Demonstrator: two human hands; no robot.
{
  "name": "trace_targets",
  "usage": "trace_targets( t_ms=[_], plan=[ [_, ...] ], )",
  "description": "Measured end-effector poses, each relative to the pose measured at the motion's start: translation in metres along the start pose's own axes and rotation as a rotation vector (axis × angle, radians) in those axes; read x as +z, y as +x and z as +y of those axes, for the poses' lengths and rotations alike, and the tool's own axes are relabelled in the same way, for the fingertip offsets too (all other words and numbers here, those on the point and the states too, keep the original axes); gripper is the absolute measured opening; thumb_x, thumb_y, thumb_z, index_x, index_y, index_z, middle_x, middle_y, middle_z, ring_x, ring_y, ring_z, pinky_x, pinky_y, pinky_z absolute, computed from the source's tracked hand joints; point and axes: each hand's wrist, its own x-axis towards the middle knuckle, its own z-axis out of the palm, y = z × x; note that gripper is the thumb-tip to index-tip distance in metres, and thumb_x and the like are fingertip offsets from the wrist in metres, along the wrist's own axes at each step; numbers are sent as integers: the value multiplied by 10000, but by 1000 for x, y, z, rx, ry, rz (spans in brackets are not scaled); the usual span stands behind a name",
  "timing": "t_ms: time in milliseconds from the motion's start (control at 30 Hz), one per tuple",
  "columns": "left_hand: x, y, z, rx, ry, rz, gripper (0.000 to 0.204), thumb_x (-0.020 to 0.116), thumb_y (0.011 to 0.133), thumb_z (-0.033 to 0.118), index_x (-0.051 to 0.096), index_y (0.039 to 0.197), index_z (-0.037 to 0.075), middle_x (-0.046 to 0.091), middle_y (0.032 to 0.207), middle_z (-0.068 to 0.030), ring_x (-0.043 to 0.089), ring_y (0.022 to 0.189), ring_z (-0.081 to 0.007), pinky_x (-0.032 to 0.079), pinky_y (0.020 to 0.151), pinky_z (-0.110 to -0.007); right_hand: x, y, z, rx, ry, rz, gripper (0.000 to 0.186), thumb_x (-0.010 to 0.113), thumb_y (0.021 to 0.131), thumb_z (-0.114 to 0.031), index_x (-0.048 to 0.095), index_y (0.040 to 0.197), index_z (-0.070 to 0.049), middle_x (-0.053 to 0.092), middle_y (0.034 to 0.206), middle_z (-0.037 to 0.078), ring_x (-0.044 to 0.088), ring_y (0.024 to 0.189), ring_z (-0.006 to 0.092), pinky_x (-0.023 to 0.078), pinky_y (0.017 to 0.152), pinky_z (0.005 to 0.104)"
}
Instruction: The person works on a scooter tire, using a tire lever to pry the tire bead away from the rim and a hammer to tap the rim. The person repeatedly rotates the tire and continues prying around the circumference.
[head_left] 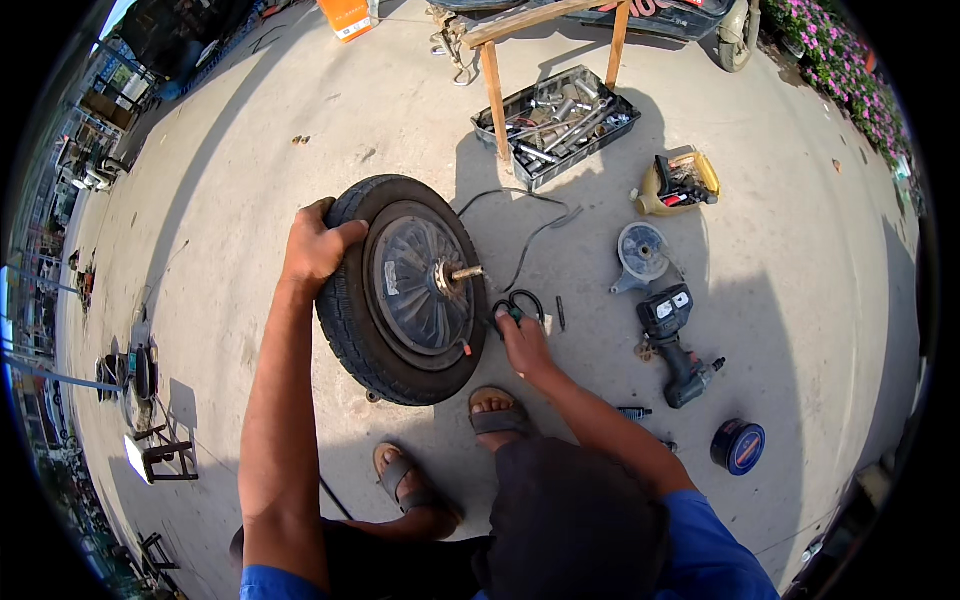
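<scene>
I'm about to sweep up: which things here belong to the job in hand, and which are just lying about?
Belongs to the job:
wheel, gripped by the left hand
dark looped item in the right hand

Apparently lying about, though some may be wanted:
cordless power tool
black tool crate
yellow container
round metal part
round tin

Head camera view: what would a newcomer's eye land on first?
Probably the big black wheel just left of centre, tilted up, with the left hand gripping its upper left edge. Then the black tray of metal tools, beyond the wheel toward the upper right. The bright pink flowers at the far upper right also stand out.
</scene>
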Motion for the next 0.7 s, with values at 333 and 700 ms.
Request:
trace_targets(
  t_ms=[333,700],
  plan=[
    [-8,13,-12,-40,-86,-27,473,767,740,192,716,1094,-117,757,918,-189,719,762,-240,582,749,-354,18,19,18,29,175,-77,492,598,1001,-423,594,832,39,542,676,106,521,683,204,411,648,464],
    [-15,13,-18,-46,-100,-60,505,759,747,188,695,1131,-134,752,970,-203,722,808,-253,582,785,-361,11,37,22,-59,54,-172,486,598,1005,-455,626,959,28,619,793,162,599,782,287,454,734,469]
  ],
)
